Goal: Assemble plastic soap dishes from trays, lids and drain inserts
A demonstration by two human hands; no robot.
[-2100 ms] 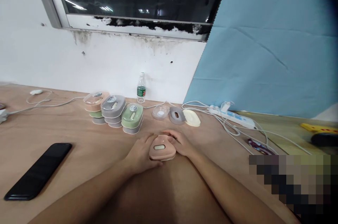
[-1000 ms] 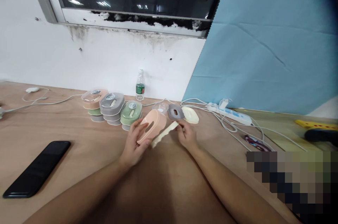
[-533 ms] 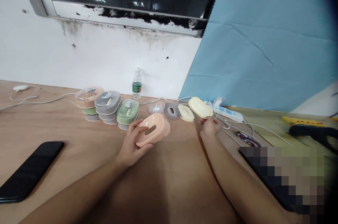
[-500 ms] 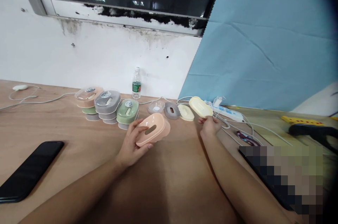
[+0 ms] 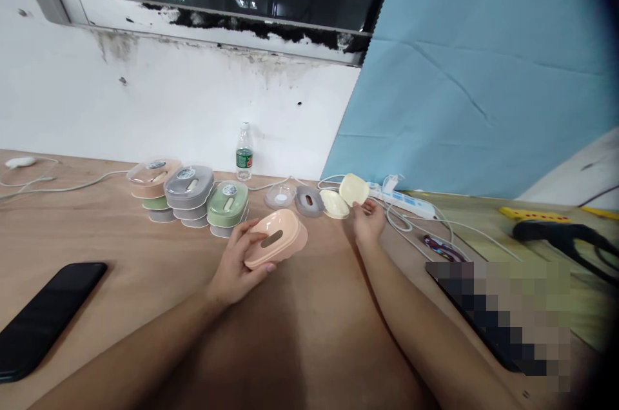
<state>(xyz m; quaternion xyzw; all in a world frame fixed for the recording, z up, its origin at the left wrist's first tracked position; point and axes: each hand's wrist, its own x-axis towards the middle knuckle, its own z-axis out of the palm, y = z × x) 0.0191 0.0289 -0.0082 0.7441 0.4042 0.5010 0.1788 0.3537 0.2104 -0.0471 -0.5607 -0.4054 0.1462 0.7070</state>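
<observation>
My left hand [image 5: 236, 265] grips a peach oval soap dish [image 5: 285, 229] with a slot in its floor, tilted above the table. In my right hand [image 5: 370, 220], a pale yellow oval soap dish piece [image 5: 354, 189] is pinched by its lower edge and held up. Just left of that piece, a second yellow oval piece [image 5: 334, 204] lies on the table. Beside it rest a grey slotted piece [image 5: 309, 201] and a clear lid [image 5: 279, 196]. Stacked soap boxes with clear lids stand further left: a peach one [image 5: 153, 179], a grey one [image 5: 188, 189] and a green one [image 5: 227, 205] are on top.
A water bottle [image 5: 244, 155] stands near the wall. White cables and a power strip [image 5: 409, 202] run along the back right. A black phone [image 5: 51, 313] lies at the left. At the far right are a black-handled tool [image 5: 556, 236] and a pixelated dark-edged object [image 5: 503, 320].
My right hand has turned the yellow piece and brought it slightly left, closer to the other yellow piece. My left hand still holds the peach dish. The view has shifted a little.
</observation>
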